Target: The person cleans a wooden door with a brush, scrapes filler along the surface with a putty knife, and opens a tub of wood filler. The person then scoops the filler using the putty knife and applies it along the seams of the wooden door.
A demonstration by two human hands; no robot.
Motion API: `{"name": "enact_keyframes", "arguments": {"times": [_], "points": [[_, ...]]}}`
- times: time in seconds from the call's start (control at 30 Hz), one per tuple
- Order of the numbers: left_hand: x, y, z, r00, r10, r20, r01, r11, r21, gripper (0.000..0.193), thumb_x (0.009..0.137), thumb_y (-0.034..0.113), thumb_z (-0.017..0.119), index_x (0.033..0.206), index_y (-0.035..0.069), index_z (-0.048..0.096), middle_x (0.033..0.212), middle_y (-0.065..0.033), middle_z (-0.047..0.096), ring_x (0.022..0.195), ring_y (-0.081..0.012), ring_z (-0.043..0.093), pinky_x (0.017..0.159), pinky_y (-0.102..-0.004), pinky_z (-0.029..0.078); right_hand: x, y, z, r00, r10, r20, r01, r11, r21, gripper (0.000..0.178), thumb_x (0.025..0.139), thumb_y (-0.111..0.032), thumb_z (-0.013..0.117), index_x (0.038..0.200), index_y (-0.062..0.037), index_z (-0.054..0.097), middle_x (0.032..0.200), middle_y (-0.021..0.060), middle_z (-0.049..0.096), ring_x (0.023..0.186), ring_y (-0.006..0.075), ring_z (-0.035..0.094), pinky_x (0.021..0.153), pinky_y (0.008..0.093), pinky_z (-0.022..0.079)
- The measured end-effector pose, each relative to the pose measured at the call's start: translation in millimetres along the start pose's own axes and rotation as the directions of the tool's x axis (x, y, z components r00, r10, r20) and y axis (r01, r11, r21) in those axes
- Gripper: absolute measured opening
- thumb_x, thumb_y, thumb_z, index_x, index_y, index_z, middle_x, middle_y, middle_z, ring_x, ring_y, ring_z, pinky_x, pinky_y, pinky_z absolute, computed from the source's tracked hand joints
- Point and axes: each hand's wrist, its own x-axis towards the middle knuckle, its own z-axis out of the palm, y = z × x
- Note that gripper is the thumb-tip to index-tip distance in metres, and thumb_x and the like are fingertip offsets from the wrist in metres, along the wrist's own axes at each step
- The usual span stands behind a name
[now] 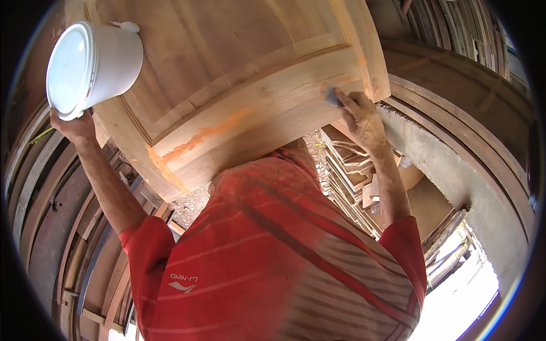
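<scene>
A paneled wooden door (244,102) lies across the far side in front of me. Orange filler (205,136) is smeared in streaks along its near rail and at the corners. At the far left, my left hand (74,126) grips a white plastic bucket (116,59) by its lower edge, holding it tilted over the door's left side. My right hand (361,116) is closed around a small blue-grey scraper (329,95) with orange on it, at the right end of the near rail. Slight blur covers the scraper, so I cannot tell whether it touches the wood.
Stacked boards (68,227) line the left side, and more long planks (466,34) stand at the far right. A concrete ledge (455,165) curves down the right side. Wooden offcuts (355,165) are piled below the door, beside my right forearm.
</scene>
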Motion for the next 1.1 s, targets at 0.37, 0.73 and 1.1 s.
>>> {"name": "enact_keyframes", "arguments": {"times": [0.37, 0.73, 1.1], "points": [[21.7, 74.6, 3.5, 0.464, -0.865, 0.193, 0.768, 0.284, -0.574, 0.072, 0.102, 0.060, 0.036, 0.160, 0.016, 0.038, 0.163, -0.0086, 0.041, 0.151, -0.0336, 0.038, 0.121, -0.0625, 0.027, 21.6, 88.8, -12.1, 0.994, -0.105, -0.015, 0.103, 0.989, -0.108, 0.043, 0.092, -0.016, 0.075, 0.134, -0.0238, 0.071, 0.113, 0.0051, 0.068, 0.103, 0.0293, 0.068, 0.088, 0.0410, 0.055], [26.2, 88.7, 0.9, 0.390, -0.905, 0.170, 0.781, 0.228, -0.581, 0.070, 0.102, 0.056, 0.035, 0.159, 0.016, 0.038, 0.158, -0.0108, 0.045, 0.146, -0.0364, 0.042, 0.119, -0.0634, 0.033, 56.3, 19.5, 12.6, 0.901, -0.356, 0.250, 0.404, 0.896, -0.182, 0.047, 0.088, -0.010, 0.068, 0.134, -0.0201, 0.068, 0.127, 0.0018, 0.065, 0.123, 0.0249, 0.061, 0.100, 0.0408, 0.053], [13.6, 69.1, 2.7, 0.452, -0.879, 0.151, 0.753, 0.285, -0.593, 0.069, 0.101, 0.060, 0.039, 0.152, 0.014, 0.046, 0.149, -0.0103, 0.054, 0.136, -0.0333, 0.052, 0.108, -0.0589, 0.043, 79.6, 57.1, -27.8, 0.995, -0.101, -0.010, 0.100, 0.992, -0.072, 0.040, 0.097, -0.014, 0.067, 0.137, -0.0135, 0.063, 0.111, 0.0123, 0.069, 0.094, 0.0386, 0.068, 0.086, 0.0476, 0.056]]}}
